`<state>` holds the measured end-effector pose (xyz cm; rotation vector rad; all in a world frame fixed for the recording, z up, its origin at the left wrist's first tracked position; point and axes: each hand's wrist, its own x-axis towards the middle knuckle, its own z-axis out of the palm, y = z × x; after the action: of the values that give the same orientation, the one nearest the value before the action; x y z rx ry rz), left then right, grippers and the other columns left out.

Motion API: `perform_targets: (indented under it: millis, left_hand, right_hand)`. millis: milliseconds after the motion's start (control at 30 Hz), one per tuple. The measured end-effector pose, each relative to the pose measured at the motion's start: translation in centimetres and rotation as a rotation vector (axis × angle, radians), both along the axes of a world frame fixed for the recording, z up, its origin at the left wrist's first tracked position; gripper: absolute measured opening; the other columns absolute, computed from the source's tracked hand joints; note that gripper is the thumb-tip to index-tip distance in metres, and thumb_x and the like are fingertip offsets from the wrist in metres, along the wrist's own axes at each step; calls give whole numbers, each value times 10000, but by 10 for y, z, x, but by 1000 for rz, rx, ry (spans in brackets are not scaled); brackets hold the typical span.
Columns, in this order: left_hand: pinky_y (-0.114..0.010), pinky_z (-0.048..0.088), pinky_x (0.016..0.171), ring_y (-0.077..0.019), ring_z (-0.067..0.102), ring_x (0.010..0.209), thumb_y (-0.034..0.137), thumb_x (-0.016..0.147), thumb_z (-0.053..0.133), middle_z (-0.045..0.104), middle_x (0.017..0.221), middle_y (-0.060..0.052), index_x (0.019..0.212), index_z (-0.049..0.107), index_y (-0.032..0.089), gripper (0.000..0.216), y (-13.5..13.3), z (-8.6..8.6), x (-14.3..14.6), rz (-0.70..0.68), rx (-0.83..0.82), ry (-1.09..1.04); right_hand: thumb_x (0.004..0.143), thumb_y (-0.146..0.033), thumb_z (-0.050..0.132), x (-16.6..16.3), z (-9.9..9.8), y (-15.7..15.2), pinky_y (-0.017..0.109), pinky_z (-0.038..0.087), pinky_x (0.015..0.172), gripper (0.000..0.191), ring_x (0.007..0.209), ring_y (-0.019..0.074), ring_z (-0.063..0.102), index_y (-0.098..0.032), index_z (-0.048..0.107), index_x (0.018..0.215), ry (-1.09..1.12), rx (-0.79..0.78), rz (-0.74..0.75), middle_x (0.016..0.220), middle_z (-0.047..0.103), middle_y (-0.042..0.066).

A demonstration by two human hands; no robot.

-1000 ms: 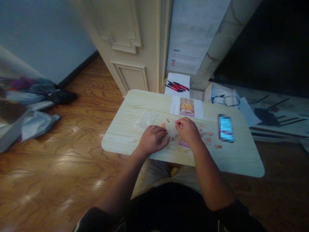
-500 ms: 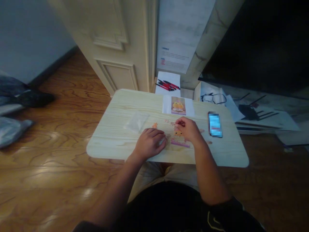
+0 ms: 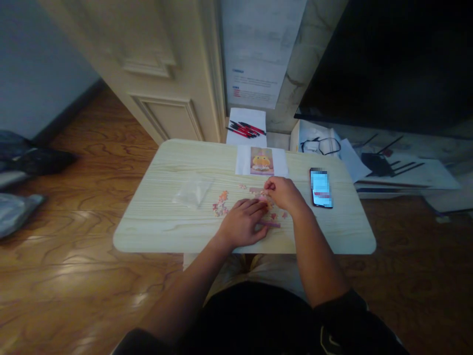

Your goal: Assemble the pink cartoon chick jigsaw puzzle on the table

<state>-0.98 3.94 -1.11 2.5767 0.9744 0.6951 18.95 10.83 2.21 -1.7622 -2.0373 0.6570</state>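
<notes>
Head view | looks like we're fitting puzzle pieces (image 3: 220,209) | part-built puzzle (image 3: 261,197) on table (image 3: 155,212), partly under our flat left hand (image 3: 244,223) | right hand (image 3: 284,192) bunched at its far edge, can't tell if pinching anything | next probably wants careful lining-up

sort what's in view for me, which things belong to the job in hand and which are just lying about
Part of the job, judging by the hands:
- puzzle, with the left hand over it and the right hand at its far side
- loose pieces
- picture, probably a guide

Apparently just lying about:
- bag
- phone
- pens
</notes>
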Motion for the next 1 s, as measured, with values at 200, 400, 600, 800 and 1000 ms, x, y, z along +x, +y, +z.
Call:
perform_targets:
  millis: [200,400,600,800,1000]
  left_hand:
    - [-529,432,1151,-324,555,1368,443,882,658,612,1465,-111,1336,653,213,509,1,1,0,19,-14,-15]
    - [-520,420,1169,-326,536,1391,460,883,653,605,1471,-117,1354,646,199,538,1,0,0,32,-31,2]
    - [-524,423,1161,-324,528,1399,460,897,640,616,1459,-114,1374,625,193,547,1,-1,-1,31,-47,-5]
    - [-537,424,1152,-315,538,1392,483,915,619,599,1483,-109,1380,616,208,540,0,-1,-1,34,-38,-14]
    - [-536,423,1148,-316,534,1395,470,909,633,609,1474,-98,1388,612,219,542,-1,-2,-2,37,-37,-17]
  right_hand:
    - [796,-149,768,0,-1,6,244,454,666,91,719,154,643,-212,725,846,-28,-66,3,812,751,4]
    - [803,-126,746,-3,-1,7,253,469,708,97,750,161,648,-213,726,842,-44,-58,8,837,753,16]
    - [889,-109,622,12,3,1,271,518,815,205,880,165,674,-201,743,1027,110,1,-7,988,758,31]
    - [917,-104,490,35,4,-1,318,553,860,400,901,176,678,-220,765,1184,94,15,-95,1182,698,87]
    - [873,-197,575,35,-1,-5,225,457,494,250,563,125,589,-213,716,1079,276,-155,-213,891,728,17]
